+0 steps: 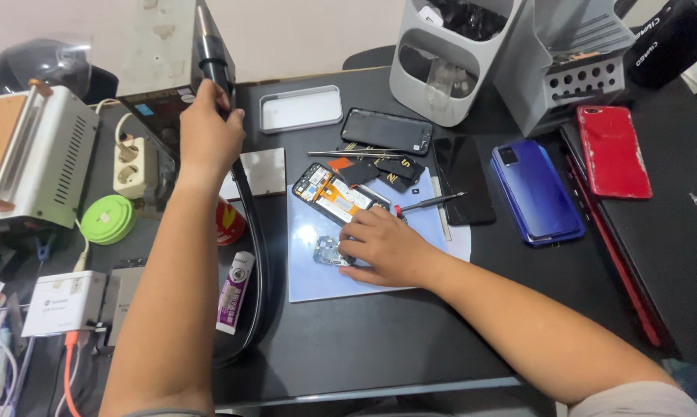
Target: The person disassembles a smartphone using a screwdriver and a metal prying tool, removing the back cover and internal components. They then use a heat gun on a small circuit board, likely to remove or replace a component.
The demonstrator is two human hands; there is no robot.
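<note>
On the blue mat (317, 286) mid-worktop, your right hand (387, 247) pins what looks like 1 small circuit board (327, 252), the opened phone (337, 193) lying diagonally just behind. Your left hand (205, 127), farther off, grips the black hot-air handle (213, 58) upright near the back-left edge.

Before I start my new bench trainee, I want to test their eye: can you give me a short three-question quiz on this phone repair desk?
1. True or false: the left hand grips the black cylindrical handpiece with a hose.
2. Which lies farther right: (A) the glossy blue phone or (B) the glossy red phone?
3. What pale blue sheet lies under the opened phone with its orange and black insides exposed, which the right hand touches?

Key: 1 true; 2 B; 3 the light blue rectangular work mat.
</note>
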